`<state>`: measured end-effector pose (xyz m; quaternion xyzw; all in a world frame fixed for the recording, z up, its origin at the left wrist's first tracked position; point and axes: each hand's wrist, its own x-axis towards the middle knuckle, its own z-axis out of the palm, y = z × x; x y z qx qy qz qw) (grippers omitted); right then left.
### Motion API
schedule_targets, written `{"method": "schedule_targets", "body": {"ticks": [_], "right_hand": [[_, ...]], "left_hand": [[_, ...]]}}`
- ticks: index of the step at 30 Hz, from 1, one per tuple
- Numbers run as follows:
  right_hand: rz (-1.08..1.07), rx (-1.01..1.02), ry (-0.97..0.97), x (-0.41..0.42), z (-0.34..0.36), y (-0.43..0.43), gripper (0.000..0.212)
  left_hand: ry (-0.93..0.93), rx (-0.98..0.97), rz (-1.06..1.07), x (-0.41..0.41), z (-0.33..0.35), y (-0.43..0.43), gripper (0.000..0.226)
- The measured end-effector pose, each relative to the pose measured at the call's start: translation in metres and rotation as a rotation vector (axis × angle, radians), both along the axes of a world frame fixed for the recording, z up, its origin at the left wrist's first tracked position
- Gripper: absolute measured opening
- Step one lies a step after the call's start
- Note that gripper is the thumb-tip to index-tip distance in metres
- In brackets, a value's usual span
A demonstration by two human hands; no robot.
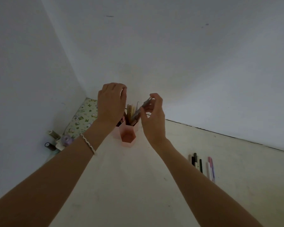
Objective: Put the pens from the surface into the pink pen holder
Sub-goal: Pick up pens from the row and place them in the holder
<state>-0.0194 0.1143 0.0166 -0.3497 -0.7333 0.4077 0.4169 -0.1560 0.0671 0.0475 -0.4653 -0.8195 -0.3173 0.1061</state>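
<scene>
right hand pinches grey pen over pink pen holder | left hand curled above it, grip unclear

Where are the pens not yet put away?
Head view: the loose pens lie clustered on the surface, right of the right forearm, apart from the pink pen holder.

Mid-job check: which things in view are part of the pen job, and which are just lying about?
Job: pink pen holder; grey pen pinched by the right hand; loose pens on the surface.
Lying about: thread spools; floral cloth.
</scene>
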Motion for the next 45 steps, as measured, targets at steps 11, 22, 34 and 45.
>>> {"method": "schedule_targets", "body": {"ticks": [11,22,34,45], "right_hand": [[-0.131,0.344,-0.232,0.052,-0.018,0.011,0.037],[-0.392,0.14,-0.243,0.193,-0.02,0.038,0.037],[-0.51,-0.031,-0.283,0.28,-0.04,0.039,0.031],[-0.426,-0.251,-0.515,0.299,-0.06,0.046,0.023]], "left_hand": [[-0.083,0.074,-0.135,0.068,-0.002,0.002,0.012],[-0.584,-0.827,-0.222,0.234,-0.108,0.023,0.022],[-0.402,-0.857,-0.161,0.28,-0.114,0.03,0.014],[-0.345,-0.651,-0.115,0.254,-0.094,0.037,0.019]]}}
